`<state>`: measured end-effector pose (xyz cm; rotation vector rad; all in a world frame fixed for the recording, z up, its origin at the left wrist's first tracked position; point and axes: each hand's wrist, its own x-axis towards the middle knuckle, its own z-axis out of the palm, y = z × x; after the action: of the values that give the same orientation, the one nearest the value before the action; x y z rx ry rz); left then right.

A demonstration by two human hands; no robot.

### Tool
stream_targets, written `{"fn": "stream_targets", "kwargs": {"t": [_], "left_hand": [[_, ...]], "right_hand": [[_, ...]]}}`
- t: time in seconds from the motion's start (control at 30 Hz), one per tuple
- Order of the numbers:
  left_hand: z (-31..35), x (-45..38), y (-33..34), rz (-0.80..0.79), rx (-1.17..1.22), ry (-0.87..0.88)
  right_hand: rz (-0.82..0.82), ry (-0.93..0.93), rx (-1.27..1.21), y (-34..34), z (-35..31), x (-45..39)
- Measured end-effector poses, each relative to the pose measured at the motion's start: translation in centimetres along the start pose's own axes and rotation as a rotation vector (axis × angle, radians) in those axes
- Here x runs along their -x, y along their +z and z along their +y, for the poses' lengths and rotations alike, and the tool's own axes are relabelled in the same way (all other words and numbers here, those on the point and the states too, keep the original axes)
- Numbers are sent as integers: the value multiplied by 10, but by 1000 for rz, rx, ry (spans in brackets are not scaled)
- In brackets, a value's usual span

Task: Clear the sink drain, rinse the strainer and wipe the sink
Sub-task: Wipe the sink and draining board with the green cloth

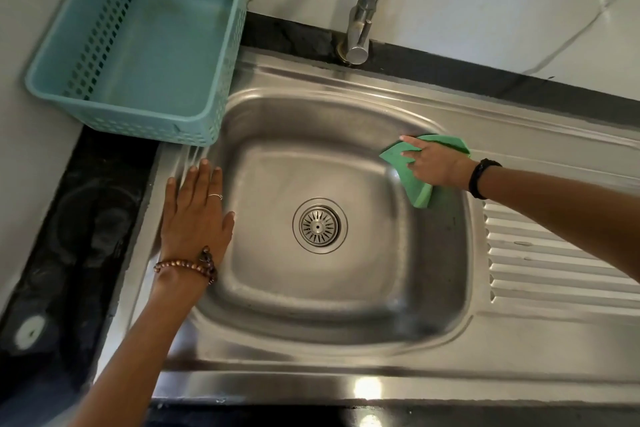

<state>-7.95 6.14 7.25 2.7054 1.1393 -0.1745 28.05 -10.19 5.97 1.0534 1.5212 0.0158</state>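
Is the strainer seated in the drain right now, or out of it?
In. The strainer sits flush inside the drain ring at the bottom of the sink, its slots and centre knob showing.

1. A green cloth [396, 157] is pressed against the right wall of the sink [311, 298] by the right hand [434, 165], with the fingers spread.
2. The left hand [197, 211] is laid flat on the left rim, fingers straight.
3. The strainer [319, 225] is seated in the drain at mid-basin.
4. A teal basket [55, 80] is set at the back left corner, and a tap [363, 21] is mounted behind the sink.
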Motion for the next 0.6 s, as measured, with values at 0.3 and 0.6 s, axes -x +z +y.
{"fn": "stream_targets", "kwargs": {"t": [0.3, 0.6], "left_hand": [[-3, 1, -1, -10, 41, 22], [-12, -3, 2, -41, 32, 37]], "right_hand": [[-143, -8, -450, -6, -23, 22], [-162, 113, -16, -3, -36, 3]]}}
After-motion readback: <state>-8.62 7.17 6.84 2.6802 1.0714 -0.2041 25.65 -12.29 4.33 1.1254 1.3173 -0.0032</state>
